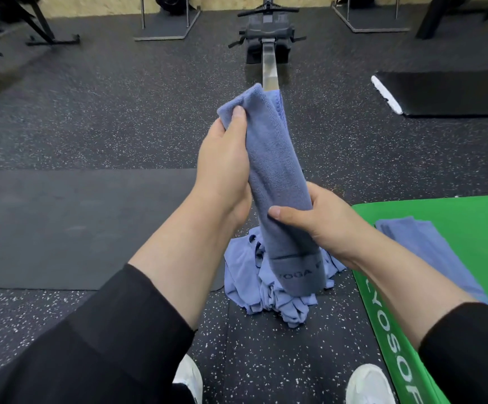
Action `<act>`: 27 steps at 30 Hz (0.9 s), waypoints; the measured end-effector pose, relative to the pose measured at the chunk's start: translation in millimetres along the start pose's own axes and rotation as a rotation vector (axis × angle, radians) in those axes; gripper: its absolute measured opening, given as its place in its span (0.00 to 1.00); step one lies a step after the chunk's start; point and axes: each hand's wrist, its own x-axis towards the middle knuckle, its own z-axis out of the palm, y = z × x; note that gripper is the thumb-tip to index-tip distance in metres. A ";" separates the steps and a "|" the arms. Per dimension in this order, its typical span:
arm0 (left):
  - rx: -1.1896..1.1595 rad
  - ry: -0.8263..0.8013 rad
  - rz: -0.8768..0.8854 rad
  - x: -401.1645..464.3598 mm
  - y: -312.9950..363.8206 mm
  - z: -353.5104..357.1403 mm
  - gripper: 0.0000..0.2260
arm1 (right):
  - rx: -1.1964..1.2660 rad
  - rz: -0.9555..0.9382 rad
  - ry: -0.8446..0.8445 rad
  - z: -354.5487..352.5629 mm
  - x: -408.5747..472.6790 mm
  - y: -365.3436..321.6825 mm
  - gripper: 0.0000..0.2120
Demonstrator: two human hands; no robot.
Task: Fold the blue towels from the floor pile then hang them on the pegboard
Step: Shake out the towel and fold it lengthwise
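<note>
Nearest the lens, black sleeves (97, 345) pushed back off both forearms, and below them two white shoes (368, 386) planted on speckled black floor (120, 118). Further out, held up between both hands, a folded blue towel (277, 170), long and narrow, slanted from upper left to lower right. Left hand (225, 164) curled round its far end, thumb pressed on top of the fold, fingers hidden behind the cloth. Right hand (321, 223) gripped the near part, thumb laid across the front, fingers wrapped behind. Darker band with partly readable lettering hung past the right hand at the towel's lower end. Directly beneath the hands, on the floor, sat a crumpled pile of blue towels (254, 293). Just right of the right forearm lay a green mat (455, 228) with white letters along its edge, and on it a flat folded towel (429, 249), partly covered by the forearm. Left of the left arm stretched a dark grey mat (76, 228). Beyond the hands ran a rowing machine rail (269, 65); off to the far right rested a black pad (452, 91) with a white edge. No pegboard in sight.
</note>
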 end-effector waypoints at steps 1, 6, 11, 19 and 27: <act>-0.012 0.010 0.006 0.1 2.4 0.6 0.13 | 0.001 0.008 -0.003 1.5 -2.0 2.0 0.18; 0.016 -0.121 -0.016 -5.5 6.8 1.2 0.10 | -0.021 -0.027 0.028 4.4 -16.1 4.6 0.21; 0.009 -0.109 0.030 -11.6 6.8 -1.4 0.13 | 0.172 0.028 0.006 11.9 -28.4 7.5 0.32; 0.121 -0.220 0.183 -14.1 22.5 -8.6 0.10 | 0.179 -0.129 0.159 18.5 -29.3 11.7 0.08; 0.378 -0.217 0.298 -12.6 16.6 -11.9 0.07 | -0.053 -0.290 0.372 22.1 -17.5 6.2 0.05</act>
